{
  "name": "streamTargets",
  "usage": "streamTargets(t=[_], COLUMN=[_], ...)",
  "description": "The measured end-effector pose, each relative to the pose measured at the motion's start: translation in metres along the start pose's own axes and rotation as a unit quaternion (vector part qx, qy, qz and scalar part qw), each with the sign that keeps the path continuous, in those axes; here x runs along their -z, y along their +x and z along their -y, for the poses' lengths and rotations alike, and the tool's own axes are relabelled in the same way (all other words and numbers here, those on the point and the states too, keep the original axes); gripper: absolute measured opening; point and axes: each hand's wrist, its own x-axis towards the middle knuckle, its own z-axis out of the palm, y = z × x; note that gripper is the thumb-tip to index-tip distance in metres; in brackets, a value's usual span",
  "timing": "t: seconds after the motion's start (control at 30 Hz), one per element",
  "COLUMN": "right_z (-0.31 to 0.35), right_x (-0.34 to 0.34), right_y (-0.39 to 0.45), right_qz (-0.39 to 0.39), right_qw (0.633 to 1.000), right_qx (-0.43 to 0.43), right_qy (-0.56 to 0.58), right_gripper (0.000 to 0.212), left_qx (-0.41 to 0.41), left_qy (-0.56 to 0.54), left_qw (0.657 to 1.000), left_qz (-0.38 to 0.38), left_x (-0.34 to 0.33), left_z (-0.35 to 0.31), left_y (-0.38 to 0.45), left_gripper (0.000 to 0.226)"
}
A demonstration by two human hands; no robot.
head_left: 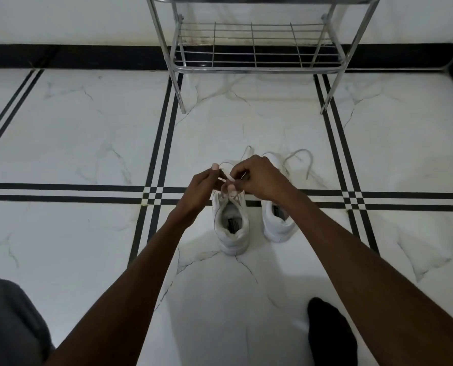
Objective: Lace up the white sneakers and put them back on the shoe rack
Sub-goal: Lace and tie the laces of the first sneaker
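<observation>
Two white sneakers stand side by side on the floor, heels toward me. Over the left sneaker (232,228) both hands meet: my left hand (205,184) and my right hand (259,178) each pinch part of its white lace (226,166), with a loop showing between them. The front of that shoe is hidden under my hands. My right forearm crosses part of the right sneaker (278,223), and this shoe's lace (299,157) lies loose on the tiles beyond its toe. The metal shoe rack (257,66) stands further ahead against the wall.
White marble tiles with black stripe lines (156,165) cover the floor. A black skirting band (74,56) runs along the wall. My grey-clad knee (11,320) is at the lower left, my black-socked foot (331,336) at the lower right.
</observation>
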Motion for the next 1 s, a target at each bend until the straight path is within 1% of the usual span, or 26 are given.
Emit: streamTargets(t=[0.07, 0.13, 0.17, 0.23, 0.27, 0.3, 0.4, 0.47, 0.5, 0.57, 0.7, 0.77, 0.8, 0.83, 0.87, 0.9, 0.93, 0.97, 1.0], right_z=[-0.004, -0.005, -0.005, -0.008, -0.010, -0.012, -0.016, -0.018, -0.018, -0.019, -0.020, -0.026, -0.030, -0.035, -0.043, -0.049, -0.053, -0.057, -0.059], right_x=[-0.006, -0.013, -0.015, -0.016, -0.016, -0.016, -0.016, -0.016, -0.016, -0.016, -0.018, -0.018, -0.018, -0.016, -0.015, -0.015, -0.015, -0.017, -0.020], right_y=[0.001, 0.000, 0.000, -0.001, -0.001, -0.001, 0.000, -0.001, -0.001, -0.001, 0.001, 0.004, 0.006, 0.006, 0.006, 0.004, 0.001, -0.002, -0.005], right_qz=[-0.069, -0.125, -0.142, -0.159, -0.155, -0.147, -0.126, -0.118, -0.115, -0.109, -0.094, -0.100, -0.112, -0.128, -0.146, -0.159, -0.179, -0.189, -0.189], right_qw=[0.997, 0.991, 0.989, 0.985, 0.982, 0.979, 0.965, 0.953, 0.948, 0.940, 0.922, 0.918, 0.924, 0.940, 0.957, 0.964, 0.962, 0.961, 0.961], right_qx=[0.025, 0.029, 0.025, 0.004, -0.012, -0.026, -0.063, -0.075, -0.080, -0.095, -0.139, -0.174, -0.194, -0.206, -0.208, -0.208, -0.205, -0.198, -0.191], right_qy=[-0.030, -0.036, -0.014, 0.070, 0.109, 0.139, 0.220, 0.268, 0.284, 0.309, 0.349, 0.341, 0.309, 0.240, 0.137, 0.041, -0.020, -0.048, -0.060], right_gripper=[0.006, 0.007, 0.007, 0.008, 0.009, 0.011, 0.015, 0.017, 0.018, 0.019, 0.014, 0.013, 0.012, 0.013, 0.017, 0.021, 0.025, 0.027, 0.030], left_qx=[0.014, 0.023, 0.017, -0.001, -0.018, -0.038, -0.097, -0.126, -0.141, -0.155, -0.112, -0.079, -0.059, -0.036, -0.006, 0.032, 0.073, 0.111, 0.140], left_qy=[-0.012, -0.017, -0.020, -0.022, -0.003, 0.040, 0.186, 0.226, 0.237, 0.258, 0.286, 0.281, 0.276, 0.281, 0.297, 0.318, 0.336, 0.346, 0.343], left_qw=[1.000, 0.999, 0.999, 0.999, 0.999, 0.997, 0.971, 0.952, 0.945, 0.933, 0.925, 0.927, 0.928, 0.923, 0.914, 0.901, 0.889, 0.879, 0.877], left_qz=[-0.017, -0.020, -0.021, -0.026, -0.033, -0.046, -0.115, -0.161, -0.176, -0.198, -0.224, -0.235, -0.245, -0.260, -0.276, -0.292, -0.303, -0.308, -0.306], left_x=[-0.003, -0.006, -0.008, -0.007, -0.005, -0.002, 0.008, 0.014, 0.017, 0.024, 0.036, 0.041, 0.043, 0.045, 0.050, 0.053, 0.056, 0.057, 0.056], left_z=[-0.001, -0.001, -0.002, 0.001, 0.003, 0.006, 0.018, 0.022, 0.023, 0.026, 0.032, 0.036, 0.036, 0.038, 0.042, 0.047, 0.053, 0.058, 0.062], left_y=[0.002, 0.002, 0.002, 0.001, 0.002, 0.003, 0.009, 0.010, 0.009, 0.010, 0.010, 0.006, 0.003, -0.001, -0.006, -0.011, -0.016, -0.022, -0.025], left_gripper=[0.059, 0.058, 0.057, 0.051, 0.048, 0.046, 0.035, 0.019, 0.015, 0.021, 0.036, 0.033, 0.029, 0.026, 0.025, 0.025, 0.027, 0.029, 0.029])
